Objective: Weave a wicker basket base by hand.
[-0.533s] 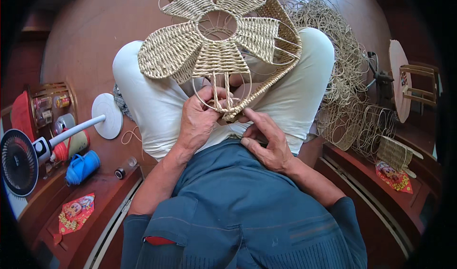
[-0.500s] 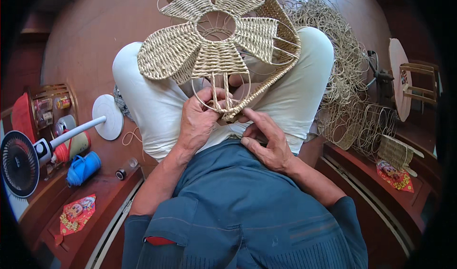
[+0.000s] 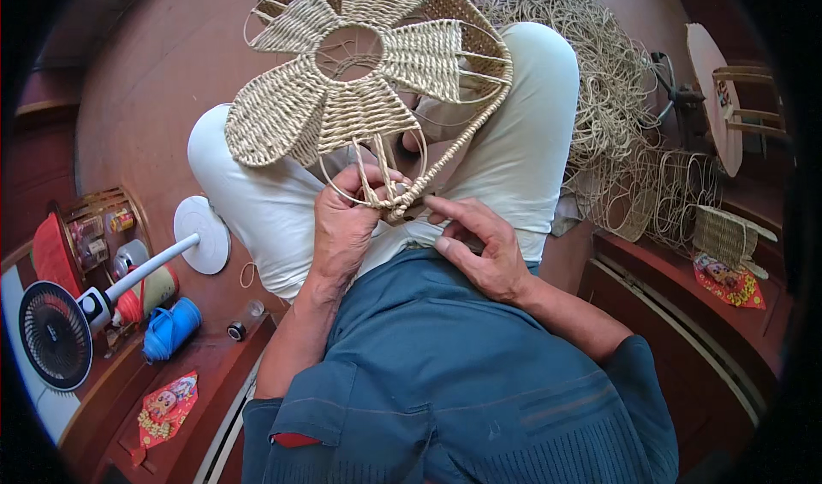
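Note:
A woven straw basket point(image 3: 351, 107) with a flower-shaped face rests across my knees. Its petals spread from a round hole, and thick braided cord edges the right side. My left hand point(image 3: 347, 219) is closed on the near corner of this basket, where wrapped spokes and a thin hoop point(image 3: 423, 154) meet the rim. My right hand point(image 3: 484, 249) is held just right of that corner, thumb and forefinger apart, forefinger pointing at the rim. Nothing shows between the right thumb and forefinger; its other fingers are partly hidden.
Tangled straw cord point(image 3: 599, 82) lies heaped at the right, near a wooden stool point(image 3: 715, 99) on its side and a small woven piece point(image 3: 726, 234). On the left are a fan point(image 3: 56, 334), a blue jug point(image 3: 171, 328), a glass jar point(image 3: 244, 320) and a red printed paper point(image 3: 169, 409).
The view has shifted and turned slightly, so the basket appears farther left. My right forefinger is now slightly apart from the rim; my left hand keeps its hold on the corner.

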A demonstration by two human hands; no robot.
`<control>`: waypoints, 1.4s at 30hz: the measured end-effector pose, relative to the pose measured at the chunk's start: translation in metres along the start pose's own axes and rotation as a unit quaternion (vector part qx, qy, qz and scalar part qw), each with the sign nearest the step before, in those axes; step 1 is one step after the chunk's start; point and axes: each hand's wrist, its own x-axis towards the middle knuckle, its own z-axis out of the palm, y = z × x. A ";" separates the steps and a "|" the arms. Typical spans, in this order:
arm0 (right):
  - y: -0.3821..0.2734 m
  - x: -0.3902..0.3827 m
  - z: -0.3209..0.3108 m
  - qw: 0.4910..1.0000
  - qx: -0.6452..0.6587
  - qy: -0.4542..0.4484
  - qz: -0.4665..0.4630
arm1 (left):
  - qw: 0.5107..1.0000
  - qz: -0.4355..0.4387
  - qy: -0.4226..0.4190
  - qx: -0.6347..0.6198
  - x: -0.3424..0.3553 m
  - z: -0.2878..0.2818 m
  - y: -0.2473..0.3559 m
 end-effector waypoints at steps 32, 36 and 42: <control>0.013 -0.003 0.005 0.995 -0.060 -0.064 -0.045 | 0.994 0.099 -0.010 0.054 0.005 -0.001 -0.013; 0.009 -0.004 0.010 0.998 -0.011 -0.066 0.017 | 0.995 0.087 0.005 -0.049 0.005 0.005 -0.025; 0.004 -0.002 0.007 0.993 0.084 -0.059 0.063 | 0.988 0.144 0.059 -0.003 0.006 0.019 -0.025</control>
